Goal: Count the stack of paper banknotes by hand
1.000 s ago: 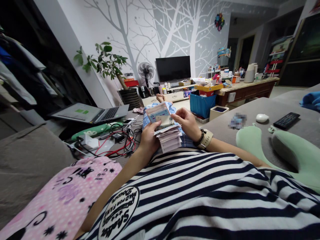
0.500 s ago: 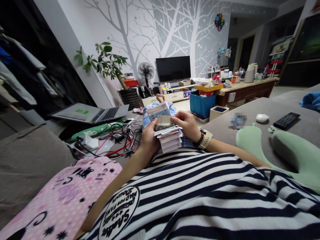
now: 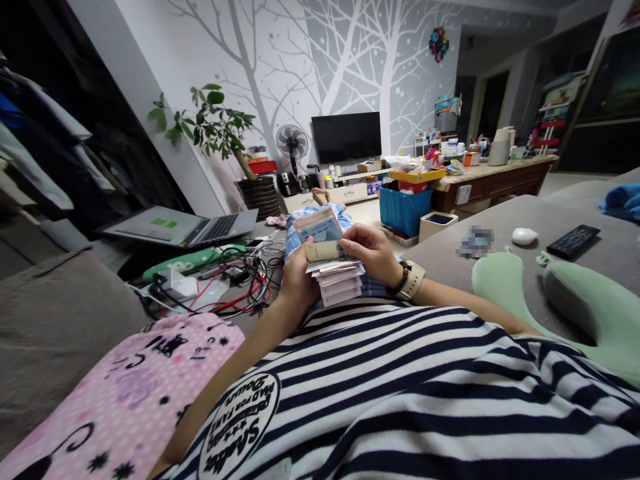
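Note:
My left hand [image 3: 296, 272] is closed around the left side of a stepped stack of white paper sheets [image 3: 342, 291], held above my lap. A pale blue printed card with a pinkish edge [image 3: 324, 228] stands up behind the stack. Across the top of the stack lies a beige printed slip [image 3: 323, 251], much like a banknote. My right hand [image 3: 373, 252] pinches the right end of this slip between thumb and fingers. My left thumb rests at its other end. How the card joins the stack is hidden by my fingers.
To the left lie a laptop [image 3: 185, 227], tangled cables [image 3: 245, 283] and a pink dotted blanket [image 3: 165, 380]. On the sofa at right are a green neck pillow [image 3: 590, 300], a white mouse [image 3: 524, 236] and a remote [image 3: 573, 241]. A blue bin [image 3: 406, 210] stands ahead.
The beige slip has tilted and now lies lower and flatter over the white sheets, showing more of the blue card. My right hand has shifted slightly with it; my left hand keeps its grip.

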Demonstrator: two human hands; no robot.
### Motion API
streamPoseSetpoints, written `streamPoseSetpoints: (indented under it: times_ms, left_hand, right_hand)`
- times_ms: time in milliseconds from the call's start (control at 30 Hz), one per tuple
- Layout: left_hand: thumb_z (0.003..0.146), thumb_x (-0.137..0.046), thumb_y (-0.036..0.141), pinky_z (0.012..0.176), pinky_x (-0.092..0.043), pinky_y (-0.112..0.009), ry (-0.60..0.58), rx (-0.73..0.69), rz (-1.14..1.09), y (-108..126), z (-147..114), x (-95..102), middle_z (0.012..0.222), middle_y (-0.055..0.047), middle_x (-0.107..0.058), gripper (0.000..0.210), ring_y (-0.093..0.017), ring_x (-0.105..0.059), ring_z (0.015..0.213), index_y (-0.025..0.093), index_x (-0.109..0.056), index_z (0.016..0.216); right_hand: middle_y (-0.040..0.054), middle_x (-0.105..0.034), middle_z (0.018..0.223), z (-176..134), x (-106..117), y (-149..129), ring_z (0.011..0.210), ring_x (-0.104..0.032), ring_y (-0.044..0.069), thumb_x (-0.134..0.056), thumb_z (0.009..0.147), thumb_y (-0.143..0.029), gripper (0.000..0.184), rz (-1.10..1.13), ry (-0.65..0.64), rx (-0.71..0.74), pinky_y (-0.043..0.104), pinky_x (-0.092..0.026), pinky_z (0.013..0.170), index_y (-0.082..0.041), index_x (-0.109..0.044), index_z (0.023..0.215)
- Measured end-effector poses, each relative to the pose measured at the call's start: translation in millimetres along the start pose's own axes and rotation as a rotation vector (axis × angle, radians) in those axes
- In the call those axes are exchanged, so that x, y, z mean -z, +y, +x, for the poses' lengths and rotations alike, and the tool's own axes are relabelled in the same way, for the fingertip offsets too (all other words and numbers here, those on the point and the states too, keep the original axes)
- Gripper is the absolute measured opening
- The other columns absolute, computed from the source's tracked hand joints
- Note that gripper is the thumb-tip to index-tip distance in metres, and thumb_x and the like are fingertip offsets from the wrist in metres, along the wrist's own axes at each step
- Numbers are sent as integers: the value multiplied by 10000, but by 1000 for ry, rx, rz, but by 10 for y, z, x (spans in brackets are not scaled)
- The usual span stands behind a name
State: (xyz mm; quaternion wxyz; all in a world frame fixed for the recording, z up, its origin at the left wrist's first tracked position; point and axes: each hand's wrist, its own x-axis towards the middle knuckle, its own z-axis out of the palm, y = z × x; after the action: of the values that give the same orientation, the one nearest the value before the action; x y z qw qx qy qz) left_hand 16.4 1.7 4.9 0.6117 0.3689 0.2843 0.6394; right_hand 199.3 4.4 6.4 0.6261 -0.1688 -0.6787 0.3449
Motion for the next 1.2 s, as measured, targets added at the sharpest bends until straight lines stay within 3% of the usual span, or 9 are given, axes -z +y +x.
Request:
streamPoseSetpoints:
  times_ms: [367,1000,1200]
  left_hand:
    - [1047,-988,542,1044,-799,-572,3,55,-1,55,-92,-101,1227,-163,-976,524,-492,-954,1227,208,-902,1442]
    - [1033,-975,623,1065,-806,-595,2,54,0,5,-16,-69,1254,-188,-974,584,-508,-949,1249,197,-905,1426]
    - [1059,-952,585,1072,-801,-564,11,15,-17,-11,16,-41,1184,-180,-975,495,-486,-954,1244,190,-911,1354]
  right_hand:
    - [-41,-604,757,7,6,11,725,-491,156,-1040,852,-952,769,-6,-14,-6,348,-492,725,-265,-695,844]
    - [-33,-605,765,6,16,-10,749,-489,167,-1026,866,-958,770,-24,-33,4,354,-467,730,-269,-682,847]
    - [-31,-600,773,10,29,17,763,-499,174,-1041,869,-936,755,-16,-41,0,355,-479,742,-270,-686,853]
